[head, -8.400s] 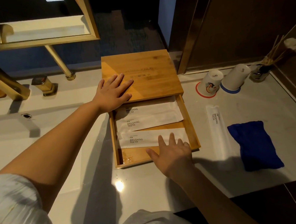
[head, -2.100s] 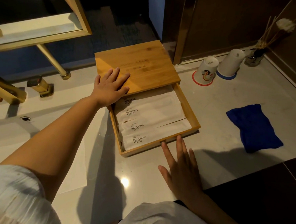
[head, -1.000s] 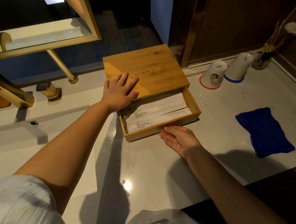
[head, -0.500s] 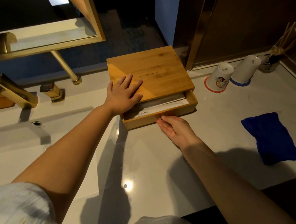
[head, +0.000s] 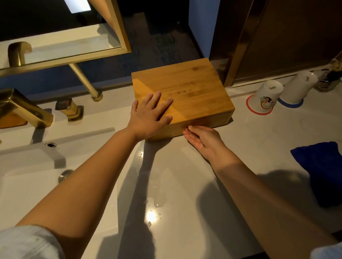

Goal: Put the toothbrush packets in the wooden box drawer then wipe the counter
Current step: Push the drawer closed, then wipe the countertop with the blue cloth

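The wooden box (head: 191, 88) stands at the back of the white counter (head: 189, 187), its drawer front (head: 205, 122) flush with the box. The toothbrush packets are hidden inside. My left hand (head: 147, 116) lies flat, fingers spread, on the box's lid near its front left corner. My right hand (head: 204, 140) rests palm up on the counter with its fingertips touching the drawer front. It holds nothing. A folded blue cloth (head: 327, 170) lies on the counter to the right, apart from both hands.
A sink basin (head: 20, 186) with a gold faucet (head: 16, 109) is at the left, under a gold-framed mirror (head: 63, 55). Two upturned white cups (head: 267, 96) and a reed diffuser (head: 330, 79) stand at the back right. Water drops glint on the counter near me.
My right hand has pushed the drawer the rest of the way in, so the packets are out of sight. My left hand has stayed on the lid.
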The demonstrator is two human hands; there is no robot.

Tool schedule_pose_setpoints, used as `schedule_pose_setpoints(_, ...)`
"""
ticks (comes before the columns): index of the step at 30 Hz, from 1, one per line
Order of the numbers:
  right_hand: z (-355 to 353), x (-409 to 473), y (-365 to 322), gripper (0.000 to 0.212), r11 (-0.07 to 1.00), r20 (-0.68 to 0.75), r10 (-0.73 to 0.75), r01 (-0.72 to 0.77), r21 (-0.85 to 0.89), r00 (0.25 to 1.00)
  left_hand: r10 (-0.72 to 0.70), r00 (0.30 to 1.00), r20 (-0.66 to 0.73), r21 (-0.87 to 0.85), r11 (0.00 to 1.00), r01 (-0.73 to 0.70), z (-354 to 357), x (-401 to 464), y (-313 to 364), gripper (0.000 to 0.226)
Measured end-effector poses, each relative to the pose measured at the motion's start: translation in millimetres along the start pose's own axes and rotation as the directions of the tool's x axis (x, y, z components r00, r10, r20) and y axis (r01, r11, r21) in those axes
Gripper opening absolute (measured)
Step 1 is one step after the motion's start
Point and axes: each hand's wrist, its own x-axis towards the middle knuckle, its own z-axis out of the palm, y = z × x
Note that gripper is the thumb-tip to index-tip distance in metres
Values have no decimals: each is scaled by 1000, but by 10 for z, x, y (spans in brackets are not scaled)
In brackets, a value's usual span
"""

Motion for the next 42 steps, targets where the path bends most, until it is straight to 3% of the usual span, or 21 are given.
schedule_pose_setpoints(3,18,-15,1,8,996,-18,-21,19,-88,1000,-3,1000,8,4,1000,3,-5,-7,-1,55)
schedule_pose_setpoints(6,-23,-51,1,21,941,-77,-97,66,-332,992,-6,1000,7,14,1000,6,-1,-17,-24,55)
schedule_pose_setpoints(13,-652,-493,-196,8,606,13,-271,181,-775,963,-35,999,23,91,995,33,-33,-19,69,57)
schedule_pose_setpoints(17,-1115,-809,-295,11,468,84,-342,247,-848,936,-94,987,-129,28,995,98,-115,-255,476,48)
schedule_pose_setpoints(21,-1665,-1101,-391,23,144,212,-474,312,-939,855,-56,951,-304,-83,996,32,215,-830,1052,41)
schedule_pose_setpoints(25,-2312,-1194,-529,31,-288,425,-587,313,-905,689,-115,967,-229,-123,988,88,805,-1403,1696,52)
schedule_pose_setpoints(27,-2651,-1128,-657,37,-407,485,-595,280,-869,641,-163,974,-157,-147,979,140,1035,-1605,2026,61)
schedule_pose_setpoints(29,-2962,-1033,-800,47,-498,523,-540,251,-830,659,-213,975,-59,-151,968,202,1251,-1730,2264,68)
schedule_pose_setpoints(33,-3476,-863,-951,61,-546,498,-316,274,-791,808,-258,966,-11,-76,964,256,1588,-1844,2475,66)
schedule_pose_setpoints(36,-3592,-770,-1048,68,-516,427,-159,294,-805,890,-300,953,-31,-49,953,298,1642,-1847,2520,66)
schedule_pose_setpoints(39,-3546,-761,-1154,66,-507,413,-95,313,-803,906,-311,950,-28,-16,951,310,1633,-1841,2544,67)
schedule_pose_setpoints(42,-3497,-809,-1159,62,-513,438,-129,318,-797,890,-309,951,-30,-6,951,309,1639,-1845,2560,70)
